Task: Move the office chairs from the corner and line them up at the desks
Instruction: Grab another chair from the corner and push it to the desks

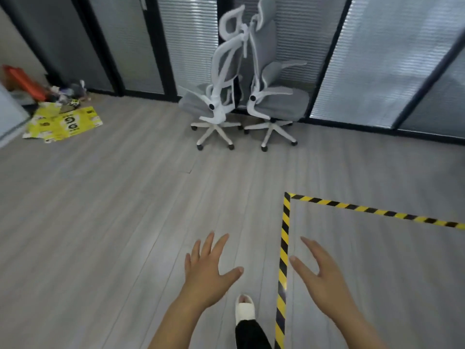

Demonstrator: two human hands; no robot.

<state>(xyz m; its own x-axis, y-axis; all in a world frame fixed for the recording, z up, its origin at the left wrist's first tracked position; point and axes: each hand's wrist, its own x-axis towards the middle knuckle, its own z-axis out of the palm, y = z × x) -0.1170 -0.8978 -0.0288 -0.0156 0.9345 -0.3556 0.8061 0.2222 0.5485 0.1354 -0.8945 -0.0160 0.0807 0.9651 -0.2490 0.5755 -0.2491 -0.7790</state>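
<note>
I have both hands out in front of me, low over the gray plank floor (100, 222), and neither has hold of anything. My left hand (208, 270) is spread flat, palm down, with the fingers apart and the thumb out toward the yellow-and-black tape (284, 248), just off its long strip. My right hand (324, 275) is on the other side of that strip, inside the taped corner. It is turned edge-on with the fingers straight and the thumb open. The hands are apart, with the tape strip running between them.

A foot in a white slipper (244, 308) is planted close beside the tape, below my left hand.

The two office chairs are well beyond the tape's corner, up against the glass wall with blinds (364, 59). They stand side by side, their wheeled bases nearly touching. The nearer chair (279, 102) is more or less in line with the tape's long strip. The farther chair (201, 104) is beside it, away from the tape. Both are gray with white frames, and their armrests are flipped up.

Far off from the tape, past the farther chair, flattened yellow cardboard (65, 122) lies on the floor by a heap of clutter I cannot make out.
</note>
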